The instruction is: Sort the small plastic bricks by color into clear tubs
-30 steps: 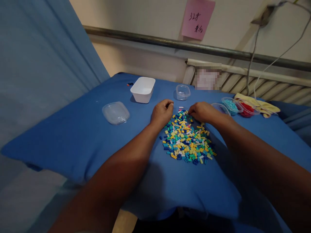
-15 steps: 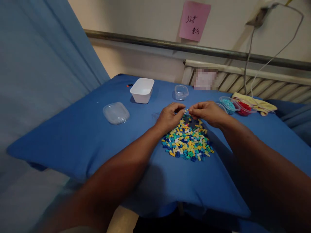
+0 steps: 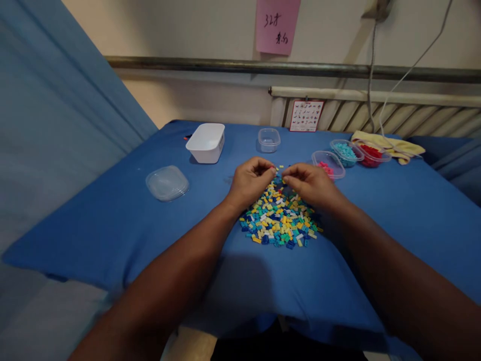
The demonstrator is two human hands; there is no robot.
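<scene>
A loose pile of small toy building bricks [image 3: 280, 220] in yellow, blue, green and white lies on the blue cloth. My left hand [image 3: 251, 181] is over its far left side, thumb and finger pinched on a small red-pink brick [image 3: 271, 168] that barely shows. Opposite it, my right hand [image 3: 308, 184] hovers at the far right side of the pile with thumb and fingertips together; whatever is between them is too small to make out. Just beyond the right hand is a clear tub [image 3: 340, 172] with pink bricks [image 3: 326, 167] in it.
Further right stand clear tubs of light-blue bricks [image 3: 345, 150] and red bricks [image 3: 371, 153], near a yellow cloth [image 3: 391, 145]. A white bin [image 3: 206, 145] and a see-through tub [image 3: 269, 140] are at the back. Clear lids [image 3: 167, 183] lie left. A radiator [image 3: 345, 113] lines the wall.
The view has shifted, so the scene sits further left. My hands are slightly further apart, and the tub of pink bricks, mostly hidden behind my right hand before, now shows.
</scene>
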